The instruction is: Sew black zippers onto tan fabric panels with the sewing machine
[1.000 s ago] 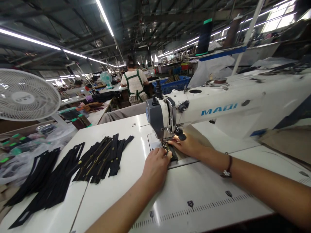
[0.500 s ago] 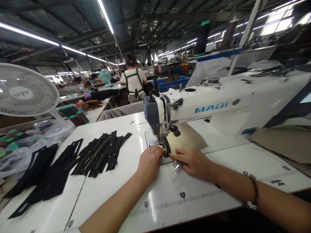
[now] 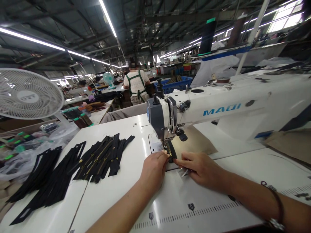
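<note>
A short black zipper (image 3: pixel 172 152) with gold teeth lies under the needle and presser foot of the white sewing machine (image 3: pixel 218 97). My left hand (image 3: pixel 155 168) pinches the zipper's near left edge, its fingers close to the foot. From the right, the index finger of my right hand (image 3: pixel 204 168) touches the zipper's near end. Curled in the other fingers of that hand is a shiny metal tool, apparently thread snips (image 3: pixel 184 172), mostly hidden by the palm. A beige panel (image 3: pixel 194 140) rests on the machine bed just right of the needle.
Black zippers with gold teeth (image 3: pixel 104 157) lie piled on the left, beside bundles of black strips (image 3: pixel 52 178). A white fan (image 3: pixel 28 95) stands at far left. More beige fabric (image 3: pixel 289 144) lies at right. Beyond the table a person (image 3: pixel 136 82) works near a blue basket (image 3: pixel 173 85).
The whole view has shifted slightly, so the machine and table sit further right and a little lower. Both hands keep nearly the same hold at the zipper.
</note>
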